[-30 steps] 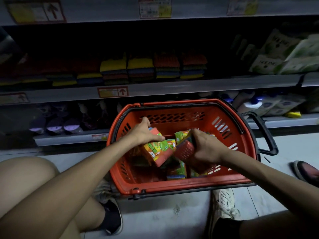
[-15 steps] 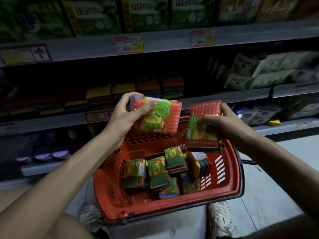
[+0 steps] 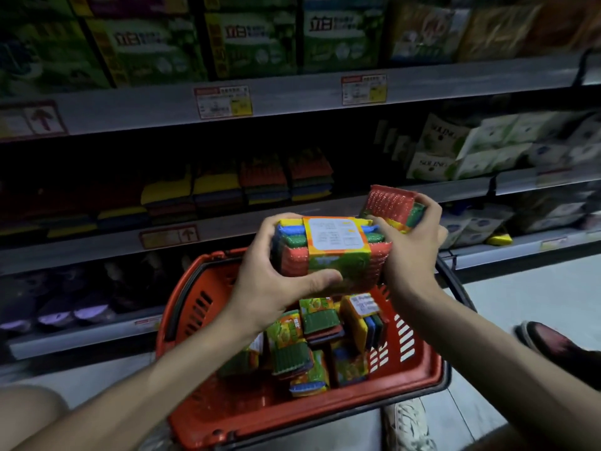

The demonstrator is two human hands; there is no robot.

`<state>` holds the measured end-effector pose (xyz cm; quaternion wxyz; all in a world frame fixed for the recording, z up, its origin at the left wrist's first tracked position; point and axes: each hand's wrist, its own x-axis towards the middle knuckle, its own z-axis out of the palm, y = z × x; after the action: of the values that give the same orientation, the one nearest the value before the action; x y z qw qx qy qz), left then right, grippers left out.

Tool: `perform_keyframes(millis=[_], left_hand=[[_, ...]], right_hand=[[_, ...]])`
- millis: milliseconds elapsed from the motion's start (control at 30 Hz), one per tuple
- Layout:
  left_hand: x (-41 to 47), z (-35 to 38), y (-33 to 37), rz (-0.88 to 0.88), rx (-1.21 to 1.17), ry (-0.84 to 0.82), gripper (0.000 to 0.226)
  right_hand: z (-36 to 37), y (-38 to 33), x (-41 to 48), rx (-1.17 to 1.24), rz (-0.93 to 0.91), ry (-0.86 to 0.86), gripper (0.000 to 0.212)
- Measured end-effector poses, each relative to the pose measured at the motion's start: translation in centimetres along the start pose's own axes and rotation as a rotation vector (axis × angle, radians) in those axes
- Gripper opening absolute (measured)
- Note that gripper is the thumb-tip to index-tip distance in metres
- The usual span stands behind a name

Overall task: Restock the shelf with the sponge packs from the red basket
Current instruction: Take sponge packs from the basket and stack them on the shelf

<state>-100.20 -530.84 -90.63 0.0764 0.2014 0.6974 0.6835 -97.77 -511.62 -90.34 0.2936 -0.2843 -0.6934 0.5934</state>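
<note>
Lifted both higher and closer together above the red basket, clutched the labelled sponge pack in the left hand, the red mesh pack in the right hand, shelved neither yet, left many inside.

Bearing rows of stacked sponge packs along the middle shelf; bearing white packets on the next shelf rightward; carrying the red basket on the grey floor.

立白 on green boxes, SOLINO on white packs
</note>
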Motion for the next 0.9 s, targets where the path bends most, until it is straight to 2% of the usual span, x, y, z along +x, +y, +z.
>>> perform_keyframes(millis=[267,400,567,667,833,900], left_hand=[[-0.5,1.0,-0.4,-0.039,-0.071,0.043,0.08],[-0.7,1.6,-0.7,-0.07,-0.112,0.085,0.077],[-0.4,2.3,-0.2,-0.211,-0.241,0.085,0.069],[0.2,2.4,0.2,-0.332,-0.351,0.086,0.073],[1.7,2.1,0.9,-0.508,-0.559,0.161,0.076],[2.4,2.0,1.3,-0.521,-0.631,0.153,0.07]], right_hand=[[0.9,0.2,-0.5,-0.034,-0.087,0.078,0.062],[1.3,0.4,-0.5,-0.058,-0.067,0.089,0.063],[0.6,-0.3,1.0,-0.122,-0.061,0.006,0.053],[-0.2,-0.7,2.0,-0.166,-0.086,-0.044,0.046],[-1.6,-0.4,3.2,-0.128,0.044,-0.121,0.055],[-2.1,-0.4,3.7,-0.049,0.125,-0.14,0.049]])
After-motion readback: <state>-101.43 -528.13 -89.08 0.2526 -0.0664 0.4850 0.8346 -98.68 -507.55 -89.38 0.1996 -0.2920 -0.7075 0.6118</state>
